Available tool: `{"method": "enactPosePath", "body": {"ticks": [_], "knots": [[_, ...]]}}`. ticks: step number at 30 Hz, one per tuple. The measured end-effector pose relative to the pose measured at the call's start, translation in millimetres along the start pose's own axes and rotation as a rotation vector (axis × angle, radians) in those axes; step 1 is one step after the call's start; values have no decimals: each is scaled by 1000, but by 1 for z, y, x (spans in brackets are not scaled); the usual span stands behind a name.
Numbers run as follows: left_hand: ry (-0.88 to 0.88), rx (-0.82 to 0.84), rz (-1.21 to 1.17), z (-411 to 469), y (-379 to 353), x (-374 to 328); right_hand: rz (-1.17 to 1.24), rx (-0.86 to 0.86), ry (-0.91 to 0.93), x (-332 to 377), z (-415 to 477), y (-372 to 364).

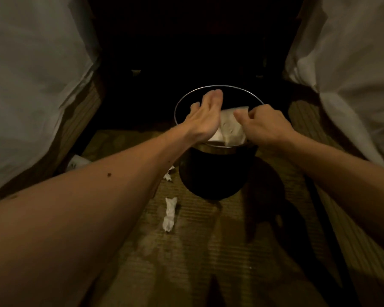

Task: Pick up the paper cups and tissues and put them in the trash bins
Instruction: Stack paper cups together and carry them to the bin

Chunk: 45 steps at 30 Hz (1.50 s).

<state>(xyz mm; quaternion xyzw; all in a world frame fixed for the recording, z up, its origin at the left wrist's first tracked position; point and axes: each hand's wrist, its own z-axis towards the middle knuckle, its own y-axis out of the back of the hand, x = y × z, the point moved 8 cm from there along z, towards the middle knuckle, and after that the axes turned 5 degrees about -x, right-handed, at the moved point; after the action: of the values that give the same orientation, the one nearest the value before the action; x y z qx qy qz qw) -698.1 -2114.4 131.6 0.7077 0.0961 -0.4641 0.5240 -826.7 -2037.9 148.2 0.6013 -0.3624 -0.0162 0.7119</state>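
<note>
**Binning a tissue: floor strip between two beds**

Item 1. Trash bin (217, 171): dark, round, bright metal rim, upright on the carpet (208, 251) between the beds. Both arms reach to it from the near side.

Item 2. White tissue (227, 127): the task's thing in hand. It lies in the bin's mouth at the near rim, between the two hands, one corner hanging over the rim. I judge it is being seen in, not lifted out.

Item 3. Left hand (201, 120): flat, fingers straight and together, holding nothing. It is stretched across the opening with its edge against the tissue, likely to push or guard the tissue inward.

Item 4. Right hand (266, 125): fingers curled, thumb out toward the tissue. From here I cannot tell whether it pinches the tissue or only lies beside it.

Item 5. Not yet collected: a long twisted tissue (170, 214) on the carpet near the bin's left side; a smaller scrap (167, 175) just beside the bin's wall, partly behind the left forearm; a pale object (79, 161) by the left bed, too dim to name.

Item 6. Surroundings: left bedding (31, 85) and right bedding (353, 74) hang close, narrowing the aisle. No paper cup is visible. The light is poor.
</note>
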Motion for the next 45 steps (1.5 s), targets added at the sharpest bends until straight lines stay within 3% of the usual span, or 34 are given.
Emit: {"method": "enactPosePath", "body": {"ticks": [3,7,9,14,20,27,33,36,39,45], "knots": [[-48,57,85,-6,5,-3,84,7,57,2,-6,8],[-182,-177,164,-26,49,-7,224,-103,247,27,-48,17],[-254,-210,250,-43,71,-5,288,-96,323,44,-81,3],[-306,24,583,-127,100,20,406,119,439,93,-165,-54],[25,264,688,-268,123,97,452,475,642,141,-271,-136],[495,256,187,-450,102,194,374,929,854,172,-385,-226],[917,-44,-33,-578,78,265,190,1099,972,177,-457,-286],[1068,-174,34,-610,62,292,156,1107,904,180,-472,-313],[1090,-354,-84,-619,49,311,87,1085,835,182,-479,-337],[1024,-626,-343,-625,38,326,-10,1074,982,183,-499,-352]]}}
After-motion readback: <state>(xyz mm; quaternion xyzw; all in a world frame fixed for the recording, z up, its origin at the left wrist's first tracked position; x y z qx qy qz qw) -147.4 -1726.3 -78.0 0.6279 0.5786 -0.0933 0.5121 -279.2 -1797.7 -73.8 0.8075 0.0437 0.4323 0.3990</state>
